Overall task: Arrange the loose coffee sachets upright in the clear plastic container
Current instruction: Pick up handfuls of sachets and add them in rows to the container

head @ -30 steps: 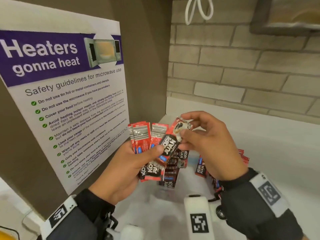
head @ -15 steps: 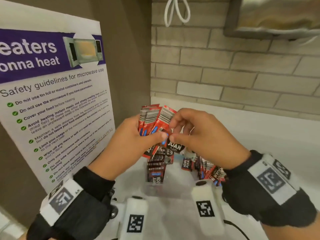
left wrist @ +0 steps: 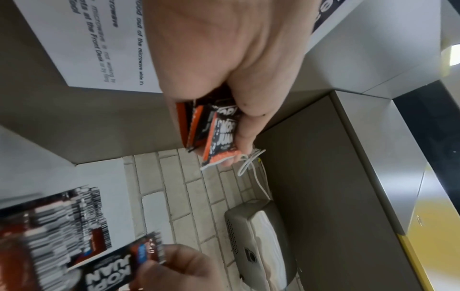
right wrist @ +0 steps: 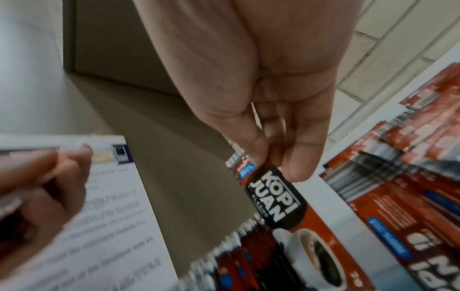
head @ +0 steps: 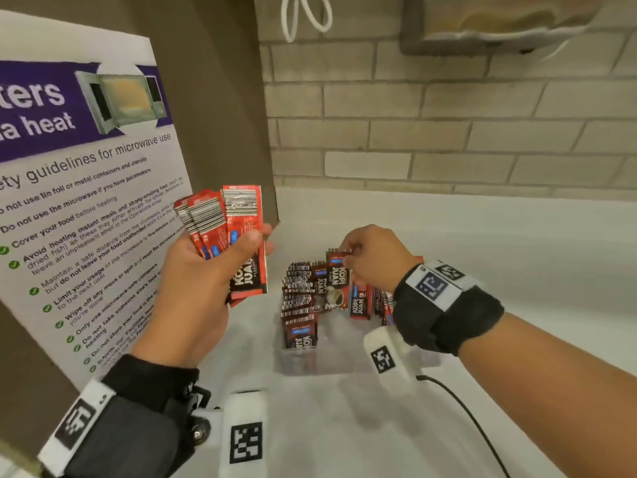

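right hand [head: 374,260] pinches one kopi juan sachet [head: 338,276] by its top, over the clear container [head: 310,360]; left hand [head: 196,288] grips a fanned bunch of sachets [head: 227,222].

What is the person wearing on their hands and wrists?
Both hands, left hand and right hand, are bare. Each wrist carries a dark fabric wrap with white bands printed with square black-and-white code tags, plus a white tagged block. A thin black cable trails from the right one.

Microwave safety poster [head: 86,201] runs off frame at nine o'clock; clear plastic container [head: 310,360] walls barely discernible; right-wrist foreground sachets [right wrist: 248,261] blur.
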